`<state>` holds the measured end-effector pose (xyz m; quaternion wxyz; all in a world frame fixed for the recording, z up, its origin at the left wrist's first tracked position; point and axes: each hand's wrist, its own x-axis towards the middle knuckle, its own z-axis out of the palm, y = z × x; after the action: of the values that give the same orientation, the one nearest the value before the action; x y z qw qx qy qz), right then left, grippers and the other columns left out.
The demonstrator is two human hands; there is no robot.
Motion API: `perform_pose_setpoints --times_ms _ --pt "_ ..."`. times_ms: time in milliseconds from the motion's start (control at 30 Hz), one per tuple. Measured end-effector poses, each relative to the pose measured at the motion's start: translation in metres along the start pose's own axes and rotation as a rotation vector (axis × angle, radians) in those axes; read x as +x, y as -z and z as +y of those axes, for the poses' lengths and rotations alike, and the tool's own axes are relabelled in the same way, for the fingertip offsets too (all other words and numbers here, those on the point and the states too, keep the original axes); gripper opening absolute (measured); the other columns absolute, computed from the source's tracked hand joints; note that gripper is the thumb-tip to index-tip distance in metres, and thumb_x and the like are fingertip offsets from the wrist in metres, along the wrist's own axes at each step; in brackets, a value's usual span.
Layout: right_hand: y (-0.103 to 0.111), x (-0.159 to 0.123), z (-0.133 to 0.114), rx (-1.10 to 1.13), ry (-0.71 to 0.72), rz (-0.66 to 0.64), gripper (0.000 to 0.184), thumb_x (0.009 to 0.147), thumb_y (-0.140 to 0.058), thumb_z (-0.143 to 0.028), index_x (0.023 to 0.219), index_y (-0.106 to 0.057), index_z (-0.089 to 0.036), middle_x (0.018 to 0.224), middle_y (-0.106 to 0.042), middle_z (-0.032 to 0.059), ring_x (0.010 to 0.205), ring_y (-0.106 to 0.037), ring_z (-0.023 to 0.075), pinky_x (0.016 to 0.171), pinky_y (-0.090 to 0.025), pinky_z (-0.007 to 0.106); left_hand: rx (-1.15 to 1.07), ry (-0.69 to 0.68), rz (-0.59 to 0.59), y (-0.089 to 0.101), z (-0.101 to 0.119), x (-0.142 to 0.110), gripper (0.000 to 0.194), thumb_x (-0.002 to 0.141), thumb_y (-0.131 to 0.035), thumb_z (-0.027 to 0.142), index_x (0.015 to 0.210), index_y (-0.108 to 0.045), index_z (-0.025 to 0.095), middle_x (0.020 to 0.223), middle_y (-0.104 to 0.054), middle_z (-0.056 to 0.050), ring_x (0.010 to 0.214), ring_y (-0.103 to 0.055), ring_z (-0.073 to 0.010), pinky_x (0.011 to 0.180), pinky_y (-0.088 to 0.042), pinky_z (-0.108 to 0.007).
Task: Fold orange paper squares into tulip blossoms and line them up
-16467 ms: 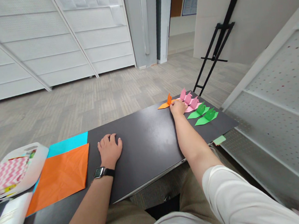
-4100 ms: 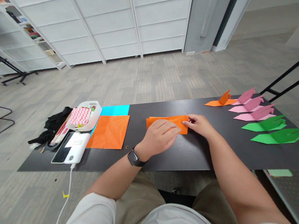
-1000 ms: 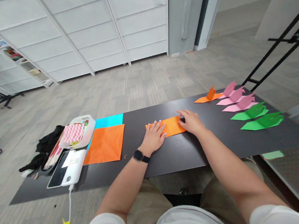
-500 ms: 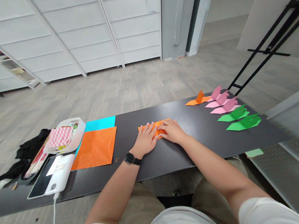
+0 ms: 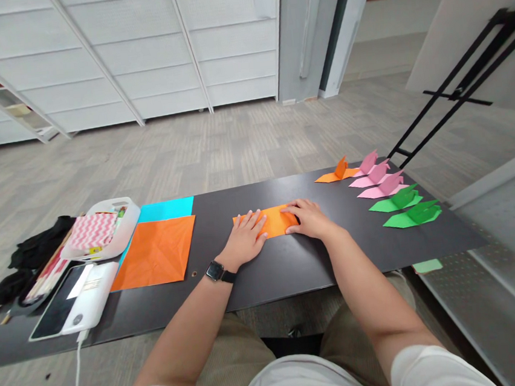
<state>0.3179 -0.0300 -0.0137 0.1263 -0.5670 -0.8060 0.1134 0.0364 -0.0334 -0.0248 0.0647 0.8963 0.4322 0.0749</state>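
A folded strip of orange paper [image 5: 275, 222] lies flat on the dark table [image 5: 266, 283] in front of me. My left hand [image 5: 245, 238], with a black watch on the wrist, rests palm down over the strip's left part, fingers spread out. At the right end, my right hand [image 5: 308, 218] lies on the paper with its thumb and fingers apart, along the near and far edges. Between the two hands the middle of the strip shows. Fingers cover both of its ends in part.
Several folded paper birds stand at the right: an orange one [image 5: 338, 172], pink ones [image 5: 372, 174] and green ones [image 5: 412, 216]. Left are orange sheets [image 5: 156, 251], a blue sheet [image 5: 168, 209], a white basket [image 5: 127, 230], a white power bank [image 5: 89, 297] with a cable, and a tablet [image 5: 52, 310].
My right hand has slid right along the orange strip, away from my left hand, baring its middle. The left hand stays on the left part. The whole view has shifted slightly.
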Motion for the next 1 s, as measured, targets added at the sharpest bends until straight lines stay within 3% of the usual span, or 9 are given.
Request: perform_pose_setpoints --times_ms 167,267,433,533,700,867,1000 --pt "0.009 -0.011 0.035 0.012 -0.098 -0.036 0.082 0.076 -0.092 -0.046 0.151 -0.06 -0.036 0.164 -0.047 0.0139 0.15 -0.042 0.0424 0.12 -0.036 0.063 -0.004 -0.001 0.002 -0.003 -0.002 0.0 0.059 0.11 -0.038 0.047 0.165 -0.041 0.026 0.175 -0.033 -0.01 0.162 -0.032 -0.0347 0.133 -0.022 -0.063" --pt "0.018 -0.014 0.05 0.188 -0.042 -0.008 0.07 0.08 -0.086 -0.043 0.146 -0.065 -0.032 0.159 -0.053 0.0131 0.149 -0.047 0.0363 0.123 -0.037 0.056 -0.009 -0.003 0.003 -0.004 -0.003 -0.001 0.06 0.11 -0.038 0.047 0.165 -0.041 0.025 0.176 -0.032 -0.01 0.162 -0.031 -0.0347 0.133 -0.022 -0.064" --pt "0.02 0.001 0.033 0.382 0.051 0.41 0.035 0.097 -0.067 -0.043 0.129 -0.074 -0.03 0.138 -0.068 0.0092 0.131 -0.062 0.0283 0.118 -0.045 0.05 -0.04 0.013 -0.011 0.003 0.001 0.0 0.058 0.11 -0.04 0.045 0.164 -0.043 0.025 0.176 -0.033 -0.009 0.163 -0.031 -0.034 0.133 -0.022 -0.063" --pt "0.003 0.012 0.01 0.294 0.155 0.294 0.028 0.097 -0.068 -0.041 0.12 -0.078 -0.03 0.125 -0.073 0.0091 0.122 -0.065 0.0297 0.114 -0.047 0.051 -0.048 0.018 -0.016 0.008 0.004 -0.001 0.059 0.109 -0.042 0.046 0.163 -0.045 0.024 0.175 -0.033 -0.01 0.162 -0.032 -0.0352 0.133 -0.022 -0.064" --pt "-0.024 0.018 0.003 0.089 0.158 0.111 0.038 0.087 -0.08 -0.043 0.124 -0.079 -0.036 0.136 -0.069 0.0088 0.129 -0.059 0.0352 0.117 -0.039 0.061 -0.062 0.008 0.006 0.008 0.002 -0.004 0.059 0.109 -0.042 0.048 0.164 -0.043 0.026 0.175 -0.033 -0.009 0.162 -0.031 -0.0336 0.133 -0.021 -0.064" --pt "-0.026 0.018 0.013 0.076 0.154 0.066 0.039 0.09 -0.076 -0.045 0.129 -0.077 -0.041 0.14 -0.067 0.0085 0.132 -0.058 0.0369 0.119 -0.035 0.067 -0.088 0.005 -0.034 0.011 -0.011 -0.007 0.061 0.109 -0.043 0.052 0.165 -0.041 0.03 0.176 -0.031 -0.008 0.165 -0.024 -0.0343 0.132 -0.012 -0.069" --pt "-0.025 0.018 0.012 0.075 0.156 0.07 0.039 0.091 -0.075 -0.045 0.129 -0.077 -0.04 0.141 -0.066 0.0091 0.133 -0.057 0.0372 0.12 -0.033 0.07 -0.138 0.031 -0.064 0.02 -0.033 -0.015 0.07 0.102 -0.058 0.055 0.166 -0.04 0.032 0.178 -0.025 -0.009 0.167 -0.016 -0.0372 0.131 -0.004 -0.073"
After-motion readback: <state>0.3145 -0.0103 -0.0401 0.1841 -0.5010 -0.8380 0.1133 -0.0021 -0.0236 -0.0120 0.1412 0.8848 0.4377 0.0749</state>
